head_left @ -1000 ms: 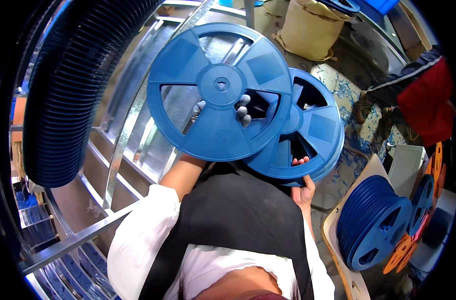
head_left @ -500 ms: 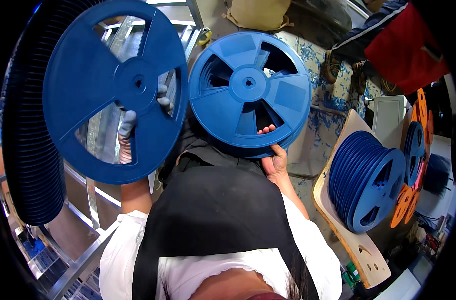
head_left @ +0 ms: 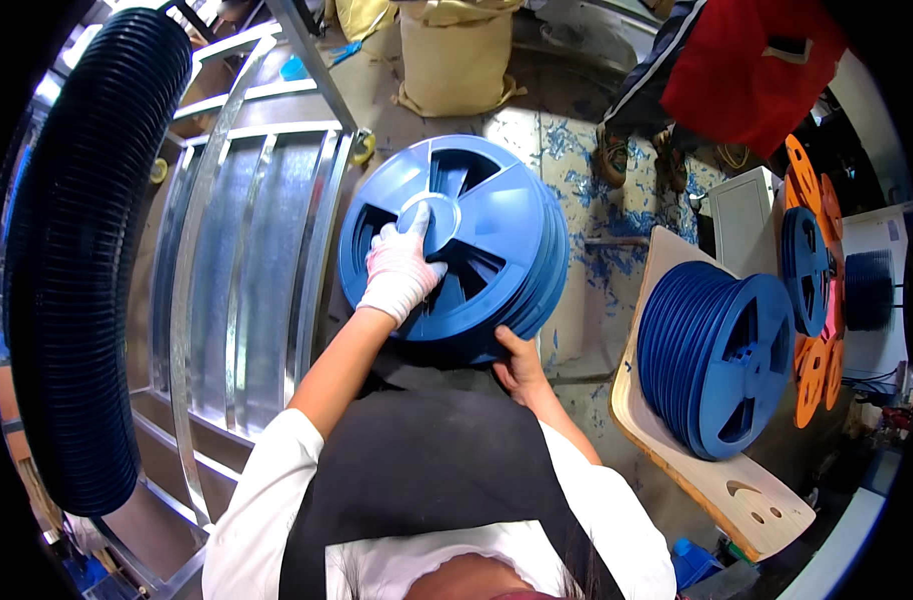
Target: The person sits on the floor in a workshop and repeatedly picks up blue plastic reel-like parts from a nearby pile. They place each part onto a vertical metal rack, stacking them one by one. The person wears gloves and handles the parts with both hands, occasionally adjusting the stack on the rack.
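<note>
A stack of blue plastic reels (head_left: 507,240) rests at my lap, tilted so that its round face and stacked rims show. My left hand (head_left: 402,265), in a pale glove, lies across the top reel beside its hub. One finger stretches over the hub, and the others are bent round a spoke at the window openings. At the stack's lower right edge, my bare right hand (head_left: 522,368) grips the rims, thumb uppermost. Some of its fingers are hidden under the stack.
A long row of dark blue reels (head_left: 87,270) lies along a metal frame rack (head_left: 187,330) at left. To the right, more reels (head_left: 712,360) sit on a wooden chair (head_left: 667,450). Orange reels (head_left: 807,370), a beige sack (head_left: 457,60) and a person in red (head_left: 747,70) stand beyond.
The single reel that my left hand held at the left now appears to be on the stack, with that hand on top. The view has shifted, and my right hand keeps hold of the stack.
</note>
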`<state>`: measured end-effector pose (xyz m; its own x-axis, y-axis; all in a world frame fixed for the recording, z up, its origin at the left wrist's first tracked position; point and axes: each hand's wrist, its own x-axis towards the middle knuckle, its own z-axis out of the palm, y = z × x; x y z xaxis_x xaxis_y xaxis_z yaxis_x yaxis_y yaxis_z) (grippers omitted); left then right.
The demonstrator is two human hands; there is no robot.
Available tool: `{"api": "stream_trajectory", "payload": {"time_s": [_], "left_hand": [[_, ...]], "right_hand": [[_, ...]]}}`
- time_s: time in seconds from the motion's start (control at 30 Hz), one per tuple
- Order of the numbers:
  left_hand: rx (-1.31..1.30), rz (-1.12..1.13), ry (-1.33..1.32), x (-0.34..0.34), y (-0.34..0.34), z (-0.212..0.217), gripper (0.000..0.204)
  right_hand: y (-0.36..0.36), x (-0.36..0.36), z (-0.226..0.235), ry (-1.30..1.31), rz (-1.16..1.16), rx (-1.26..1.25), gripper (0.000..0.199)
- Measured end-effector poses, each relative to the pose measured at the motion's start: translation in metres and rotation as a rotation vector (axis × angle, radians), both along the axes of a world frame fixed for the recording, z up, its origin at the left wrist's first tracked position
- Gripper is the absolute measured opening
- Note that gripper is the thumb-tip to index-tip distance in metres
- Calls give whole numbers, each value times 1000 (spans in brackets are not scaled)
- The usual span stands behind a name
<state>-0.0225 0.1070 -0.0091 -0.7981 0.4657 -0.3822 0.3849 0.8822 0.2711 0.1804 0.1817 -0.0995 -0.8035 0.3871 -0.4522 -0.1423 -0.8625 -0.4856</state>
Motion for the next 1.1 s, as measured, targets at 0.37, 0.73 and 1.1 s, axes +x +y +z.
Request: {"api": "stream_trajectory", "payload": {"time_s": [0.37,0.73,1.1], "left_hand": [[135,29,-84,-17,-18,-24,97],[1193,90,-801,-48,-37,73,63],[1870,312,-1804,-4,-52,27,68]], "right_hand": [[3,-3,-4,34,-1,-22,63],[12,2,-6,62,6,-59,50],[15,6,-23,139,34,-124,45]]}}
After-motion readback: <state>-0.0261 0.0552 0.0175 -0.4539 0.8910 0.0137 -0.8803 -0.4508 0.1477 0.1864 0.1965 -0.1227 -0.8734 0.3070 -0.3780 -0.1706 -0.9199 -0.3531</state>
